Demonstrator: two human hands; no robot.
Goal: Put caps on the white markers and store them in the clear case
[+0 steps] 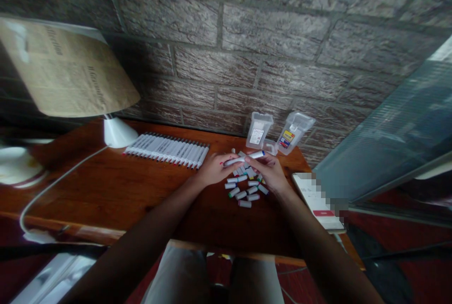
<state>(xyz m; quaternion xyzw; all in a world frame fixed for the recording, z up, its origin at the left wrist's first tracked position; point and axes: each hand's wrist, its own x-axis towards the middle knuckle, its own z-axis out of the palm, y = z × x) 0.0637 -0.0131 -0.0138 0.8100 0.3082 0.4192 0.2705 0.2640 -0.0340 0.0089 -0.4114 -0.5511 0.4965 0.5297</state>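
A white marker (234,161) with a dark blue end is held between my two hands above the wooden table. My left hand (215,167) closes on its left part. My right hand (269,168) pinches it near the blue end (259,154); whether that end is a separate cap I cannot tell. Below and between the hands lie several loose marker caps (244,204), white with coloured ends, some partly hidden by my fingers. Left of my hands, a row of white markers (169,149) lies side by side, with dark far ends and reddish or dark near tips.
Two clear plastic boxes (259,130) stand at the back near the brick wall (197,78). A lamp (118,132) with a paper-like shade is at the left, its white cable (60,182) crossing the table (106,200). A white booklet or device (319,203) lies at the right edge.
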